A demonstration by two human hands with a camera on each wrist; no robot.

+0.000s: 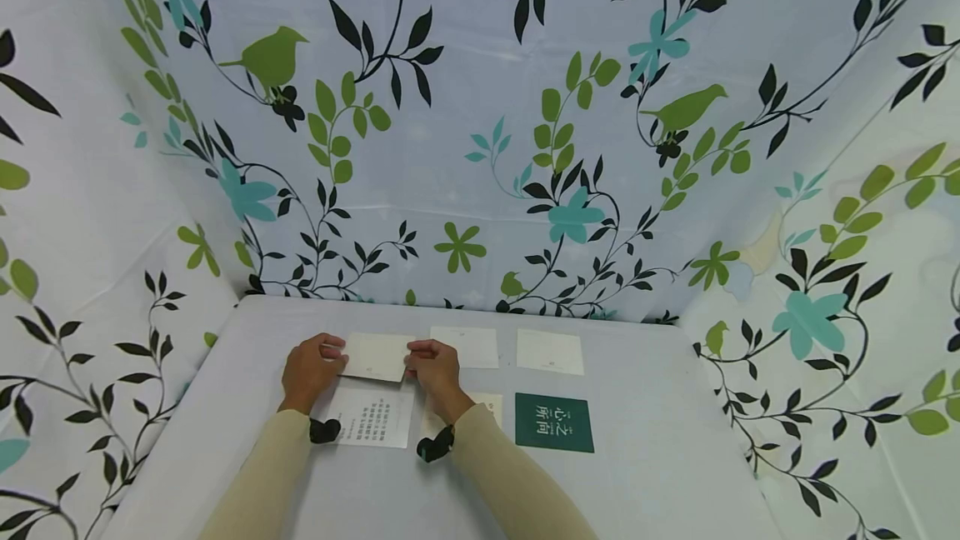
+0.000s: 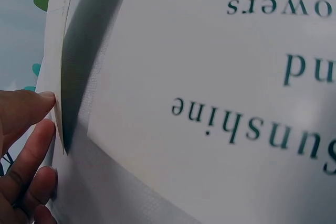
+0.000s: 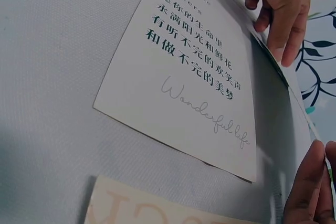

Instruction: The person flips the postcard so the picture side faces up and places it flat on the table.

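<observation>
Nearest, I log two pale sleeves with black wrist pieces, reaching over the white counter. Front row, left to right: a printed card, "Wonderful life" in script; a cream card, partly hidden by the right arm; a green card with white characters. Just beyond the printed one I have the off-white card, left edge pinched by the left grip, right edge by the right grip, both narrowed on it; near edge looks raised. To its right, two light cards lie apart. Farther, I see leaf-and-bird cloth walls.
</observation>
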